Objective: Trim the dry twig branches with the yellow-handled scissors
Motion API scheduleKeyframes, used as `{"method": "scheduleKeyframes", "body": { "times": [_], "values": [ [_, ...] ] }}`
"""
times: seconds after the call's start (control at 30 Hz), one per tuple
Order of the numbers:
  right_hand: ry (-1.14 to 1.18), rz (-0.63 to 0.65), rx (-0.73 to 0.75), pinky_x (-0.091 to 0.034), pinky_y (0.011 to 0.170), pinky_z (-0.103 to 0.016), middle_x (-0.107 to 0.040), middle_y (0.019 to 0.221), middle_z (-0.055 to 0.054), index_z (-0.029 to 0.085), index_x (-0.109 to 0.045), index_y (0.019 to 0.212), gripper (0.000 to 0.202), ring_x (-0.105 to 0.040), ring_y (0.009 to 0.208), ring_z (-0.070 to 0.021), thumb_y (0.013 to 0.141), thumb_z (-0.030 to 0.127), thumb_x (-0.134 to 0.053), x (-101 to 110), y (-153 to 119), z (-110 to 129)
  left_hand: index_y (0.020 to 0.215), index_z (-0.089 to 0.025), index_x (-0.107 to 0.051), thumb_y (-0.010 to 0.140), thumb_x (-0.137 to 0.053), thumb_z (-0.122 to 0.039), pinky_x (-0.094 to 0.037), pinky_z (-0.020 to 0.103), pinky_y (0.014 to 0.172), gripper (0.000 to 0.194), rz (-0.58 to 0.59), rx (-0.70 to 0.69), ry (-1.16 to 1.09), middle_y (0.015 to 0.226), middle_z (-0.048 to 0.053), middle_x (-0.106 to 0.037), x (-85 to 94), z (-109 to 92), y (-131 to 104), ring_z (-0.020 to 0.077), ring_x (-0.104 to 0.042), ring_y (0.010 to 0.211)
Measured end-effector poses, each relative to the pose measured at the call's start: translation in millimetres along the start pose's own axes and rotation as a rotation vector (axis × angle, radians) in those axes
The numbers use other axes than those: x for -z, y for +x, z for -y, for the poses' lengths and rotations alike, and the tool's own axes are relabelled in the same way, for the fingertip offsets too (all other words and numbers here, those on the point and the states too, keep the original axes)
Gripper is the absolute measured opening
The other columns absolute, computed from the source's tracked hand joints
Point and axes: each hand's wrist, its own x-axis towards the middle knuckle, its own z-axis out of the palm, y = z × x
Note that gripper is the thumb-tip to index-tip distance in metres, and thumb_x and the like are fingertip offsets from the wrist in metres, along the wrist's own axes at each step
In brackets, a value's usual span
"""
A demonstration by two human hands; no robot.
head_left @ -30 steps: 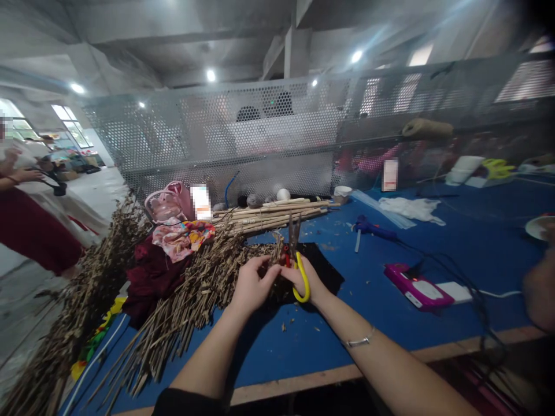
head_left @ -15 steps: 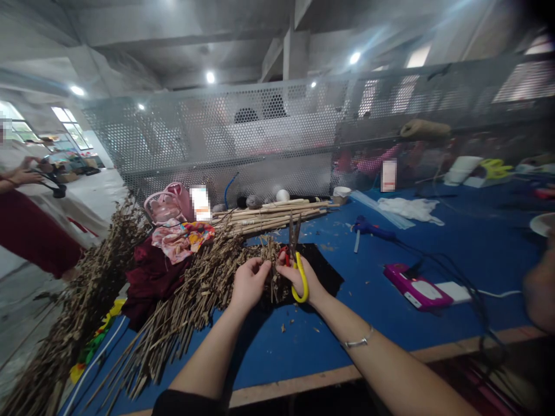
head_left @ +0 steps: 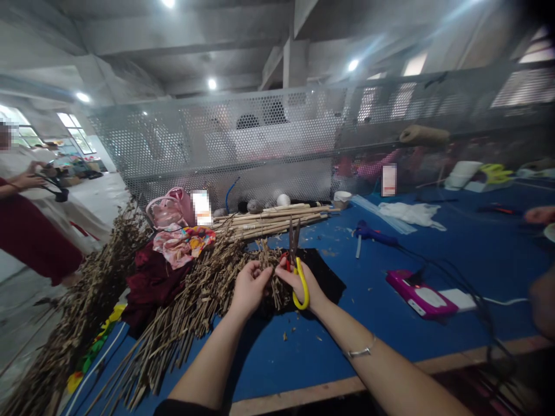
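My right hand [head_left: 309,284] is closed around scissors [head_left: 302,289] with yellow and red handles, their blades pointing up and away from me. Its thumb and fingertips also reach toward a small bunch of dried plant stems [head_left: 277,293]. On the other side of that bunch, my left hand [head_left: 249,290] pinches some of the stems between thumb and fingers. Under both hands lies a black cloth or sheet [head_left: 327,277] on the blue table [head_left: 333,346]. A large heap of dried stalks [head_left: 173,338] spreads out just left of my left hand.
Wooden sticks [head_left: 269,221] lie along the back near a perforated metal panel [head_left: 182,138]. At left are a pink bag [head_left: 167,209] and dark red cloth [head_left: 150,283]. To the right are a glue gun [head_left: 375,231], a magenta power box [head_left: 420,294] with cables, and another person's hand [head_left: 540,215].
My hands stay almost in place at the bunch, with the scissors still held. The view has tilted slightly. At the right edge, the other person's hand has come into view over the table.
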Motion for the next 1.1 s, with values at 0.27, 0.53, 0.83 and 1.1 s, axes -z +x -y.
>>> {"method": "scheduleKeyframes", "body": {
  "times": [0.27,0.53,0.83,1.1],
  "values": [
    [0.067,-0.006,-0.056,-0.039,0.060,-0.025,-0.048,0.067,0.003,0.017,-0.049,0.076,0.031,-0.046,0.061,-0.0111,0.058,0.032,-0.069,2,1,-4,0.079,-0.015,-0.049,0.059,-0.069,-0.034,-0.035,0.015,0.038,0.034,0.109,-0.003,-0.041,0.056,-0.007,-0.039,-1.6,8,0,0.0035,-0.036,0.043],
    [0.117,0.024,-0.078,-0.039,0.059,-0.024,-0.049,0.066,0.003,0.017,-0.048,0.073,0.027,-0.046,0.060,-0.0106,0.058,0.028,-0.068,2,3,-3,0.078,-0.015,-0.052,0.065,-0.064,-0.039,-0.030,0.016,0.038,0.029,0.162,0.055,-0.080,0.054,-0.006,-0.040,-2.7,3,-4,0.0038,-0.034,0.042],
    [0.083,-0.013,-0.072,-0.037,0.058,-0.024,-0.051,0.064,0.003,0.017,-0.048,0.071,0.025,-0.046,0.058,-0.0108,0.057,0.027,-0.066,4,4,2,0.073,-0.016,-0.049,0.062,-0.066,-0.038,-0.028,0.015,0.043,0.030,0.070,0.097,-0.281,0.057,-0.005,-0.050,-0.1,2,0,0.0039,-0.039,0.043],
    [0.158,-0.118,-0.090,-0.038,0.057,-0.025,-0.049,0.063,0.003,0.018,-0.048,0.071,0.028,-0.046,0.058,-0.0109,0.055,0.029,-0.068,5,7,1,0.076,-0.015,-0.053,0.064,-0.063,-0.044,-0.035,0.017,0.044,0.033,-0.084,0.076,-0.309,0.064,-0.002,-0.055,5.0,1,4,0.0059,-0.046,0.048]
  ]
}}
